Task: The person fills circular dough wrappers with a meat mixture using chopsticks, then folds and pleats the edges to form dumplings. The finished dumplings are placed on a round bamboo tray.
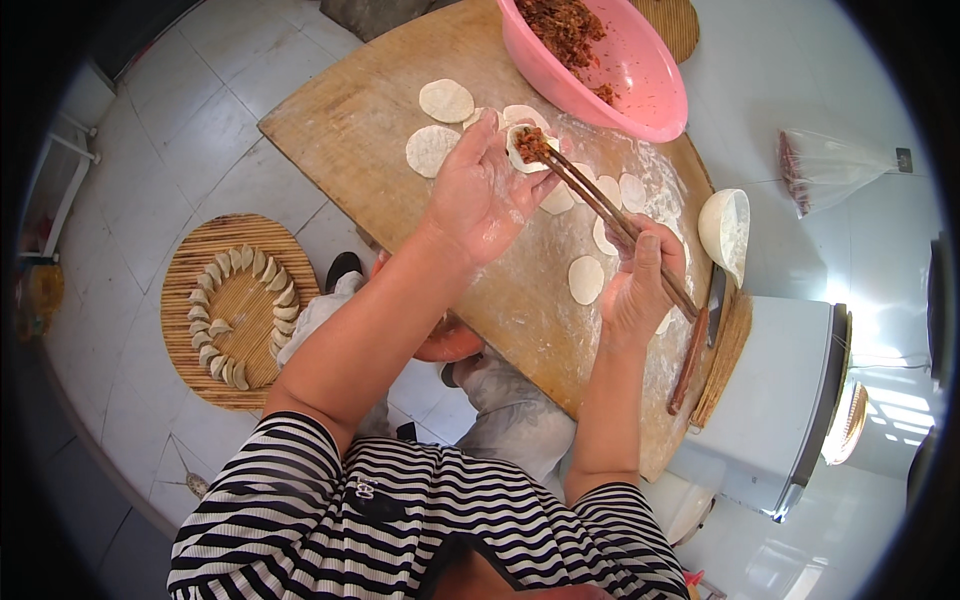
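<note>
On the fingers of my left hand (pixel 487 191) lies a round dough wrapper (pixel 517 159) with brown-red filling (pixel 531 142) in its middle. My right hand (pixel 645 281) grips a pair of wooden chopsticks (pixel 600 204), whose tips touch that filling. Several more flat wrappers (pixel 446 100) lie on the floured wooden board (pixel 360 135), around and beneath both hands. A pink plastic basin (pixel 637 67) with more filling (pixel 562 37) stands at the board's far edge. Lower left, a round reed tray (pixel 180 315) carries a curved row of folded dumplings (pixel 285 313).
Along the board's right side are a white bowl of flour (pixel 724 229), a knife (pixel 716 300), a wooden rolling pin (pixel 688 364) and a straw brush (pixel 724 360). A plastic bag (pixel 829 169) hangs on the wall. A white appliance (pixel 772 390) stands at the right.
</note>
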`<action>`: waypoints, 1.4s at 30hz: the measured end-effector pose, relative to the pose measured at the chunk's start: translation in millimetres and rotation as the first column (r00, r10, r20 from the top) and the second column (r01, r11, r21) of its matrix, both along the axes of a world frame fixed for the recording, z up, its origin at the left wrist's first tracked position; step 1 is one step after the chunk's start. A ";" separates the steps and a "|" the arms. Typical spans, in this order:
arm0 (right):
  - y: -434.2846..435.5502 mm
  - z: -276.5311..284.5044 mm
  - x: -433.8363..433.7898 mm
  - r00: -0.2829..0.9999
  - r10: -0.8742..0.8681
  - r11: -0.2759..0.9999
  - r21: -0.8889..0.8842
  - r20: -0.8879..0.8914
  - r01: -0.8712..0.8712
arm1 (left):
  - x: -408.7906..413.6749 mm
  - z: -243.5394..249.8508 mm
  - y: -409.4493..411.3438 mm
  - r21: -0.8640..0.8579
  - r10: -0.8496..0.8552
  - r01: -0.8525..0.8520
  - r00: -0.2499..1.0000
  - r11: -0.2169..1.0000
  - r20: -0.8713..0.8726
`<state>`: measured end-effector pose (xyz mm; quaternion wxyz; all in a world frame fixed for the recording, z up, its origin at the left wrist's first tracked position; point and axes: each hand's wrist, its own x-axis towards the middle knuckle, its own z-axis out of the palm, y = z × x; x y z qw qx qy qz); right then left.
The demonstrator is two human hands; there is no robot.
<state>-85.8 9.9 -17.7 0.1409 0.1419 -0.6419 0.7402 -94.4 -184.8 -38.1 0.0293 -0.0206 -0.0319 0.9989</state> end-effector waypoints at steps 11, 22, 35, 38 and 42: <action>18.4 31.4 5.0 0.981 0.009 0.993 0.116 -0.196 0.014 | -0.4 -2.9 -3.6 -0.019 -0.013 0.016 0.993 1.000 0.115; 4.8 47.5 20.7 0.877 0.162 0.793 0.589 -0.453 0.157 | 0.5 -3.4 -0.9 -0.140 -0.060 0.081 0.986 0.987 0.153; 14.1 72.0 18.9 0.826 0.359 0.726 0.686 -0.435 0.045 | 1.3 -5.5 -2.4 -0.214 -0.159 0.186 0.978 0.959 0.139; 30.6 77.4 2.2 0.884 0.246 0.874 0.485 -0.399 -0.024 | 2.2 1.4 1.1 -0.224 -0.154 0.187 0.976 0.956 0.157; 49.9 87.7 -29.6 0.920 0.324 0.903 0.362 -0.221 -0.231 | -0.7 -6.8 3.0 -0.231 -0.233 0.258 0.964 0.938 0.130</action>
